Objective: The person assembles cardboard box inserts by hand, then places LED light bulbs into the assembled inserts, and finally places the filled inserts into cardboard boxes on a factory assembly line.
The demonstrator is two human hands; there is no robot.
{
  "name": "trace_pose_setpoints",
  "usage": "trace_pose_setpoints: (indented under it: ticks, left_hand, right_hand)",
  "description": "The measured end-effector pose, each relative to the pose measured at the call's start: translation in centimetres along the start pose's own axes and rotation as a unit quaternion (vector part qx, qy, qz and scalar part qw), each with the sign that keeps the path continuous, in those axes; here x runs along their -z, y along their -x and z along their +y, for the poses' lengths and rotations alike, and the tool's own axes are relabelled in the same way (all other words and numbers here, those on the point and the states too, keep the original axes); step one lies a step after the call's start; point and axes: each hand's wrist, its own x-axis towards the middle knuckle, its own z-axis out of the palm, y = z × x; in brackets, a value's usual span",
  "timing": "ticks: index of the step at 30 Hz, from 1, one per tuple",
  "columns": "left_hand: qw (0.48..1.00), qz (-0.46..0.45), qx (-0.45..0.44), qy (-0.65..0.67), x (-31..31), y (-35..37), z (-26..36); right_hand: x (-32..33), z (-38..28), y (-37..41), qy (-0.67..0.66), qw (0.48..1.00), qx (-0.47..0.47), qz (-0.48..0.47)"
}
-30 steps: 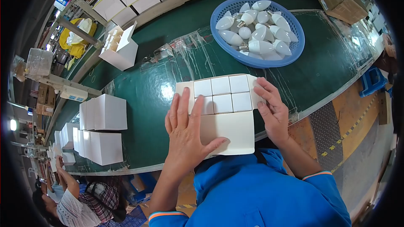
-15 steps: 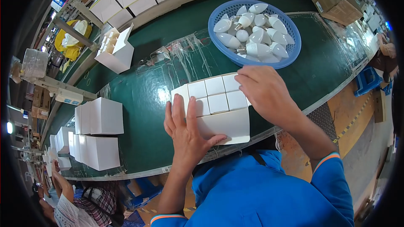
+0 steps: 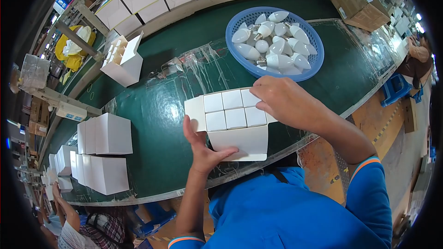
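Note:
An opened white box (image 3: 237,144) lies in front of me with its flaps folded out. Inside, several small white boxes (image 3: 235,117) fit tightly in two rows. My left hand (image 3: 201,152) holds the white box at its left front corner, thumb on the front flap and one finger raised along the left side flap; its other fingers are partly hidden. My right hand (image 3: 284,101) is closed, its bent fingertips on the small box at the far right corner. Whatever those fingertips pinch is hidden.
A blue basket (image 3: 229,48) of white bulbs (image 3: 279,61) stands beyond my right hand. White boxes (image 3: 110,133) line the left of the green table (image 3: 161,157); an open one (image 3: 122,71) stands behind them. A cardboard carton (image 3: 353,2) sits far right. Another person's arm (image 3: 67,207) shows far left.
My left fingers have come off the small boxes and moved to the white box's left side, uncovering the near row. My right hand stays at the far right corner. The view has shifted slightly.

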Motion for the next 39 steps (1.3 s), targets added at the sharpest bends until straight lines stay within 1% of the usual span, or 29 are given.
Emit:
trace_pose_setpoints:
  ticks: [1, 3, 4, 6, 7, 8, 9, 10, 11, 12, 13, 15, 16, 18, 22, 24, 25, 27, 31, 33, 37, 39]
  left_hand:
    - [0.994, 0.023, 0.024, 0.108, -0.6, 0.4, -0.3]
    - [0.993, 0.016, 0.026, 0.112, -0.8, 1.3, -0.2]
    - [0.99, 0.024, 0.047, 0.133, -0.8, 1.9, 0.0]
    - [0.985, 0.036, 0.072, 0.155, -0.5, 3.2, 1.2]
    - [0.993, 0.024, 0.057, 0.096, -0.3, 4.0, 2.1]
    - [0.998, 0.012, 0.042, 0.035, -0.2, 4.4, 2.6]
    - [0.998, 0.014, 0.046, 0.035, -0.2, 4.7, 2.5]
    - [0.999, 0.011, 0.014, -0.04, -0.2, 5.0, 2.3]
    - [0.993, 0.007, -0.02, -0.115, -0.2, 5.2, 2.1]
    - [0.989, -0.012, -0.078, -0.121, -0.3, 4.2, 1.5]
    - [0.989, -0.013, -0.079, -0.122, -0.5, 3.9, 1.0]
    - [0.964, 0.016, -0.157, -0.214, -1.4, 3.6, 0.2]
    - [0.963, 0.043, -0.159, -0.213, -1.9, 3.3, 0.6]
    - [0.961, 0.048, -0.162, -0.217, -2.3, 3.5, 0.6]
    - [0.956, 0.05, -0.174, -0.233, -2.3, 3.5, 0.8]
    - [0.957, 0.051, -0.172, -0.227, -2.4, 3.5, 0.7]
    - [0.958, 0.054, -0.17, -0.222, -2.5, 3.5, 0.6]
    - [0.958, 0.055, -0.172, -0.222, -2.5, 3.3, 0.8]
    - [0.961, 0.054, -0.173, -0.21, -2.5, 3.0, 0.9]
    - [0.955, 0.049, -0.18, -0.229, -2.4, 3.4, 0.4]
    - [0.947, 0.043, -0.207, -0.24, -2.4, 3.4, -0.2]
    - [0.949, 0.036, -0.206, -0.237, -2.3, 3.3, -0.1]
  right_hand:
    - [0.0, -0.1, 0.0, 0.002, 1.0, 0.0, 0.001]
    - [0.0, -0.7, 0.2, 0.025, 1.0, -0.008, -0.017]
    - [0.2, -1.0, 0.4, 0.025, 0.999, -0.006, -0.022]
    - [0.9, -1.7, 0.8, -0.005, 0.998, -0.026, -0.052]
    - [0.7, -1.9, 1.1, -0.007, 0.998, -0.026, -0.058]
    - [0.5, -2.1, 1.4, 0.004, 0.999, -0.001, -0.033]
    - [0.3, -2.2, 1.5, 0.015, 1.0, 0.023, -0.008]
    - [0.2, -2.2, 1.3, 0.011, 1.0, 0.024, -0.011]
    - [0.4, -2.1, 0.8, 0.052, 0.998, 0.041, -0.02]
    - [0.6, -2.1, 0.3, 0.092, 0.994, 0.057, -0.027]
    - [0.8, -2.1, -0.1, 0.092, 0.994, 0.056, -0.026]
    - [1.2, -2.0, -0.6, 0.116, 0.987, 0.092, -0.059]
    - [1.1, -2.0, -0.8, 0.118, 0.987, 0.089, -0.059]
    - [0.6, -1.8, -1.1, 0.143, 0.98, 0.125, -0.056]
    - [1.0, -1.8, -1.8, 0.127, 0.98, 0.132, -0.075]
    - [1.1, -2.6, -2.1, 0.191, 0.965, 0.117, -0.135]
    - [0.9, -2.8, -2.0, 0.192, 0.965, 0.116, -0.136]
    - [0.4, -3.1, -1.8, 0.191, 0.97, 0.131, -0.071]
    - [0.2, -2.9, -1.6, 0.202, 0.967, 0.143, -0.053]
    - [-0.2, -3.1, -1.4, 0.237, 0.961, 0.144, -0.019]
    - [0.6, -2.5, -2.1, 0.202, 0.97, 0.128, -0.046]
    - [1.0, -1.0, -3.2, 0.107, 0.981, 0.145, -0.068]
